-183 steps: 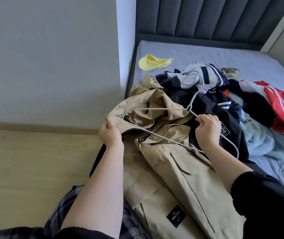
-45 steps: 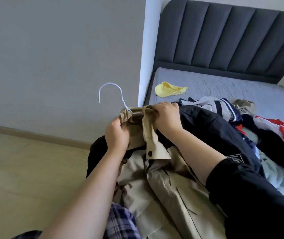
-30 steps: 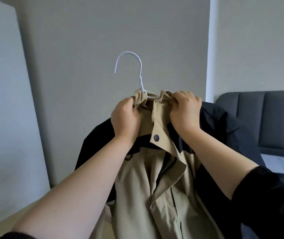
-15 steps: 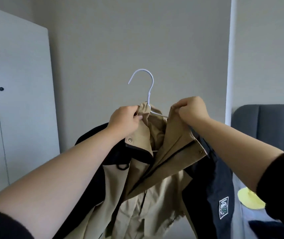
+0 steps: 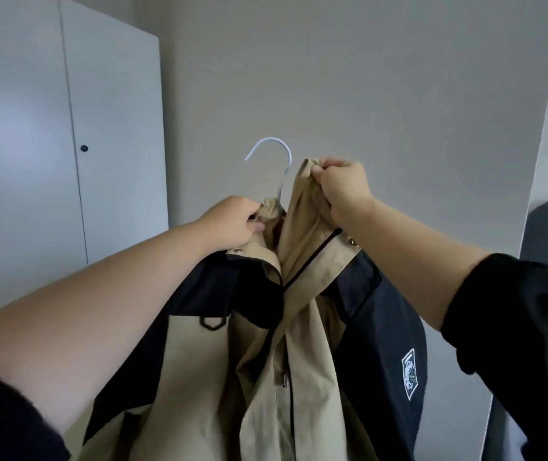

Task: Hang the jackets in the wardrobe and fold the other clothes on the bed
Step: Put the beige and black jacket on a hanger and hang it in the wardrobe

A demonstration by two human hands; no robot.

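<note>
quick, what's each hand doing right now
Left hand: closed, gripping the jacket collar.
Right hand: closed, pinching the collar's other side, raised higher.

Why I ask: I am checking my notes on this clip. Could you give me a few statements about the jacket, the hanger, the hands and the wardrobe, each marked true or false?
1. The jacket is beige with black panels. True.
2. The hanger is hooked over a rail. False: its hook sticks up free above the collar, in front of the wall.
3. The left hand and the right hand both grip the jacket at the collar. True.
4. The wardrobe stands open. False: its doors are shut.
5. The right hand is lower than the left hand. False: it is higher.
</note>
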